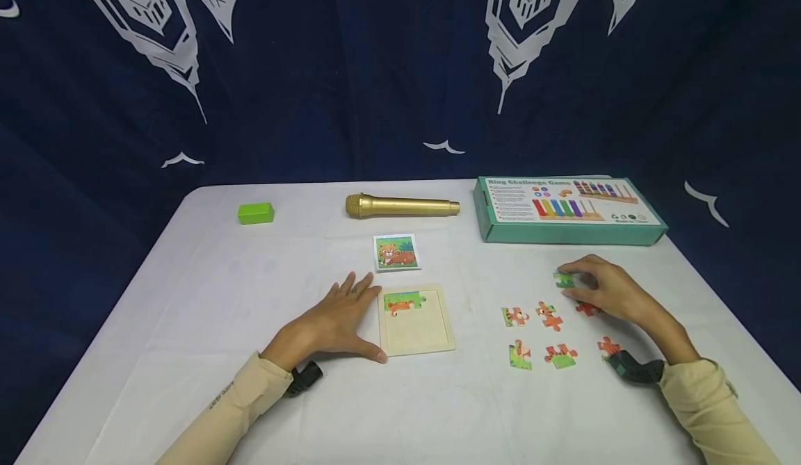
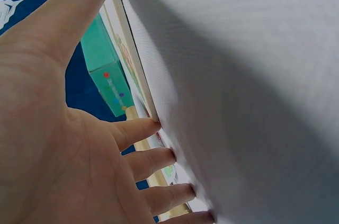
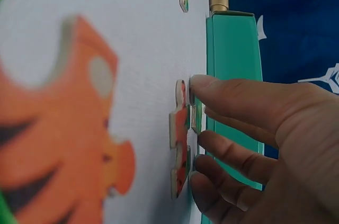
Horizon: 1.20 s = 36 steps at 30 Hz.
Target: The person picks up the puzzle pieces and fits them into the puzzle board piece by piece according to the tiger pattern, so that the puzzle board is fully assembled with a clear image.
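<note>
In the head view, my left hand [image 1: 341, 320] lies spread at the left edge of a square wooden puzzle board [image 1: 416, 336]; its thumb and index fingertips touch the frame. Joined green-and-orange puzzle pieces [image 1: 403, 302] fill the board's upper left. My right hand [image 1: 610, 288] pinches a green puzzle piece [image 1: 563, 281] by its edges between thumb and index finger, low at the table. The same green piece [image 3: 197, 114] shows between the fingers in the right wrist view. Under the right hand, an orange piece [image 1: 588, 308] is partly hidden.
Several loose tiger pieces [image 1: 551, 317] lie right of the board. A tiger picture card [image 1: 397, 252] sits above it. Farther back are a gold microphone [image 1: 403, 206], a green block [image 1: 256, 213] and a teal game box [image 1: 572, 233]. Dark patterned cloth [image 1: 350, 90] hangs behind the table.
</note>
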Available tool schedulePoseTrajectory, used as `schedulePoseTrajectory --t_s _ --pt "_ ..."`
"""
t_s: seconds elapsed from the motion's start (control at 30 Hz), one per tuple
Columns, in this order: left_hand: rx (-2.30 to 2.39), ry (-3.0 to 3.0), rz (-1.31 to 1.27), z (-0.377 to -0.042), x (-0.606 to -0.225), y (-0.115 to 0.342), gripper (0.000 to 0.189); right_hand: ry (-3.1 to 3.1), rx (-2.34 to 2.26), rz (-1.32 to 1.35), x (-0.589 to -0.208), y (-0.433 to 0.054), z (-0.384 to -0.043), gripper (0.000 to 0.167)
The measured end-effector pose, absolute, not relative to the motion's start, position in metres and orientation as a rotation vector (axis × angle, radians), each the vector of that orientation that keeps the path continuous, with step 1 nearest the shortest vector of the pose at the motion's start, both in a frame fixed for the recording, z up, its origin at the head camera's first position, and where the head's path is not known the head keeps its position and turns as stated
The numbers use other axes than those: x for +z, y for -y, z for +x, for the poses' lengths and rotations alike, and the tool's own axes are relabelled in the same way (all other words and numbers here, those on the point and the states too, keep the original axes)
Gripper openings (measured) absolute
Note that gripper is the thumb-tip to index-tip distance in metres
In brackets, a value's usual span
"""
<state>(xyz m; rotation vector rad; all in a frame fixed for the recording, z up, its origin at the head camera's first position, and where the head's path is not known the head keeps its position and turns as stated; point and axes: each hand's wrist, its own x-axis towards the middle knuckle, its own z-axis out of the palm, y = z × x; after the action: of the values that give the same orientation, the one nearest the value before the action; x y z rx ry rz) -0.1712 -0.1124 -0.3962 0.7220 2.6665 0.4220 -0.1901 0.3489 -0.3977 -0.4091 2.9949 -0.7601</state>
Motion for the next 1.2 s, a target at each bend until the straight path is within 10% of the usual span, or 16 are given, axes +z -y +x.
schedulePoseTrajectory --t_s 1.2 --pt "0.408 -2.671 0.731 -0.1714 -0.3982 0.1130 0.118 -2.964 -0.774 -0.391 -0.3985 -0.3473 -0.1942 0.041"
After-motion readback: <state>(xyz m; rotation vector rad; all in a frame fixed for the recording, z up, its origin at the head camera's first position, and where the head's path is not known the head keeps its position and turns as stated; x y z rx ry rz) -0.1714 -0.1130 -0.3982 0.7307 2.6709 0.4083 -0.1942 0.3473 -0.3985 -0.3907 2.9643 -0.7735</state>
